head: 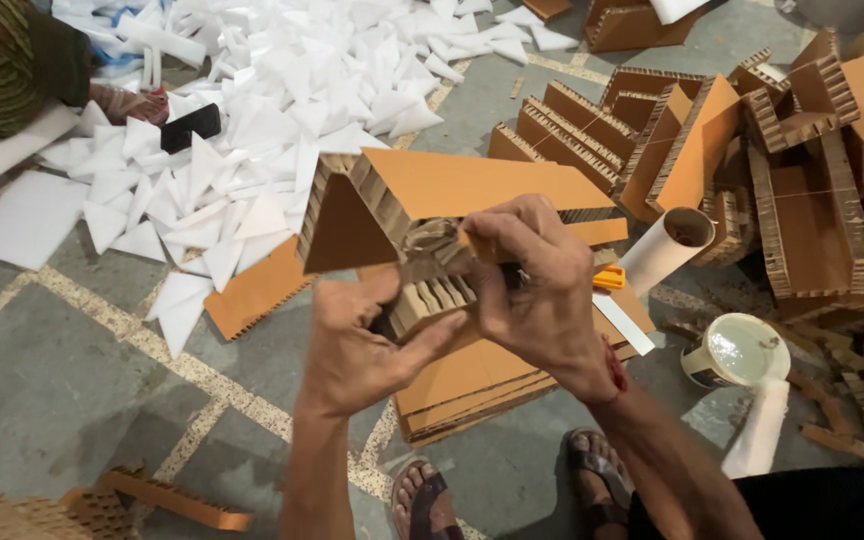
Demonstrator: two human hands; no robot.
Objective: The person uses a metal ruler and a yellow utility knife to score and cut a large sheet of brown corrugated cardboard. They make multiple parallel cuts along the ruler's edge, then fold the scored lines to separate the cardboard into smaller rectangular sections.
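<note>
My left hand [357, 345] is curled around the near end of a honeycomb cardboard piece [432, 205], thumb up against its cut edge, fingers tucked under it. My right hand [537, 290] is clamped over the same end from 2 o'clock, knuckles up, fingers wrapped across the corrugated face; something dark shows between the fingers, but I cannot tell what it is. The piece is held in the air at the centre of my view, above a stack of flat boards [472, 385] on the floor, and it runs away from me toward 11 o'clock as a folded, wedge-shaped section. Just past my right hand at 3 o'clock lies a yellow cutter [609, 277] beside a paper roll [667, 248]. At 4 o'clock stands a white tub [737, 352]. A heap of cut cardboard corners [792, 150] fills 1 to 3 o'clock. White foam triangles [282, 90] spread from 10 to 12 o'clock, with another person's foot [127, 103] at their edge. My sandalled feet [512, 490] are at 6 o'clock.
</note>
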